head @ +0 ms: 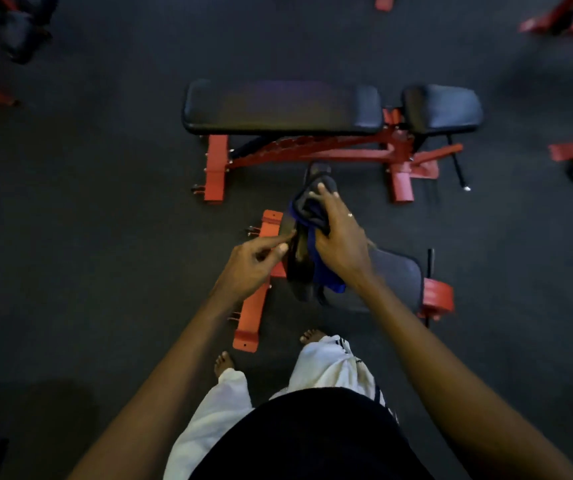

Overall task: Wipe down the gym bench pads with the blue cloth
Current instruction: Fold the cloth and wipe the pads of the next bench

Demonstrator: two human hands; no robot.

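Plainly, the blue cloth [328, 277] is being treated as a soft, light, limp thing. It is being draped and bunched over the raised back pad [297, 258] of the near bench, at 12 o'clock from the person's feet. On smooth vinyl it is judged likely to fold or slip unless it is being pressed flat. It is best being taken by its bunched middle, under the palm, so that loose ends are not being dragged. The pad itself is judged firm and fixed to its red frame [248, 313], so only pressure is being called for, no lifting.

The right hand [342, 244] is being laid over the cloth. Its fingers [326, 194] are being curved down over the pad's top end, so the cloth is being gripped against the pad.

The left hand [248, 268] is being held at 9 o'clock of the pad. Its index finger [274, 241] is being stretched out straight to touch the pad's edge, with the thumb just below it. The other 3 fingers are being kept loosely curled, and nothing is being held in them.

The seat pad [396, 278], at 3 o'clock of the back pad, is being left uncovered. At 12 o'clock, well apart, the long pad [281, 107] of a 2nd bench is not being touched by hand or cloth.
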